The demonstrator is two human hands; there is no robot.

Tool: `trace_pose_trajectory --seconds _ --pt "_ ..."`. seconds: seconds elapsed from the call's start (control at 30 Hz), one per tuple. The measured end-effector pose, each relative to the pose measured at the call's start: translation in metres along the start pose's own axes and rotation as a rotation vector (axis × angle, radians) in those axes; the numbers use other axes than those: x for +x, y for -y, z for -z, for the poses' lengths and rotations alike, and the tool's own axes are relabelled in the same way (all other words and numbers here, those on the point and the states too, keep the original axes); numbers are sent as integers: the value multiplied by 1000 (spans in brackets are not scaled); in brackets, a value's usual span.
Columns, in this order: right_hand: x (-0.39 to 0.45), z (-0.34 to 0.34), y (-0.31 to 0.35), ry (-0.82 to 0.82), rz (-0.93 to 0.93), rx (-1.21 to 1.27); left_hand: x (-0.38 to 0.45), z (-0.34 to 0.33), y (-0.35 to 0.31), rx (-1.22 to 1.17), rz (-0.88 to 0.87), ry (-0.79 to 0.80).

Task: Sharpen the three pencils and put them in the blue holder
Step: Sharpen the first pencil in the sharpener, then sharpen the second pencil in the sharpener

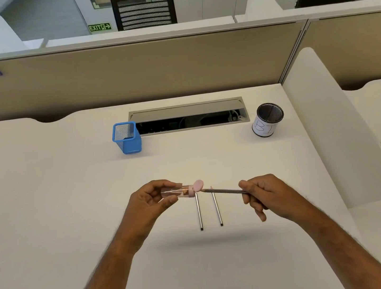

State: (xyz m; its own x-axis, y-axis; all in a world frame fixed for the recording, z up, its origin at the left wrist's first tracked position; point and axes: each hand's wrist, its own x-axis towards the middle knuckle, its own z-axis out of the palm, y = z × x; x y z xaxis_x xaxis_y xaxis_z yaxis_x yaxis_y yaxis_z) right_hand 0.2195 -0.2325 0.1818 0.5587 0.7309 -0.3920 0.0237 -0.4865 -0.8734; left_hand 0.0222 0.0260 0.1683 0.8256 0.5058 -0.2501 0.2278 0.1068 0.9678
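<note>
Two pencils (199,211) are lying side by side on the tabletop (70,213), just under the hands, waiting their turn. Above them, the left hand (152,201) is pinching the pink sharpener (184,191) with its lid flipped open, while the right hand (262,194) is gripping the third pencil (224,191), tip almost touching the sharpener's mouth. The trick now, I'd say: line the pencil straight with the hole, push in gently, then twist with the sharpener locked firm, not forcing the lead. Farther back, the blue holder (126,138) is standing apparently empty; a black cup (268,119) is sitting well right.
</note>
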Motion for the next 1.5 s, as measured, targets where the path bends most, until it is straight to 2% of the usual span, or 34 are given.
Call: trace_pose_trajectory --seconds 0.2,0.5,0.9,1.2,1.5 --pt "-4 1 -15 -69 -19 53 4 5 10 -116 23 -110" --pt "-7 -14 -55 -101 -96 133 0 7 21 -198 86 -140" --pt "21 -54 -125 -126 -231 -179 -6 4 32 -212 130 -155" --pt "47 -71 -130 -248 -290 -474 -7 5 39 -184 140 -156" --pt "53 -71 -129 -251 -321 -449 -6 3 43 -201 134 -149"
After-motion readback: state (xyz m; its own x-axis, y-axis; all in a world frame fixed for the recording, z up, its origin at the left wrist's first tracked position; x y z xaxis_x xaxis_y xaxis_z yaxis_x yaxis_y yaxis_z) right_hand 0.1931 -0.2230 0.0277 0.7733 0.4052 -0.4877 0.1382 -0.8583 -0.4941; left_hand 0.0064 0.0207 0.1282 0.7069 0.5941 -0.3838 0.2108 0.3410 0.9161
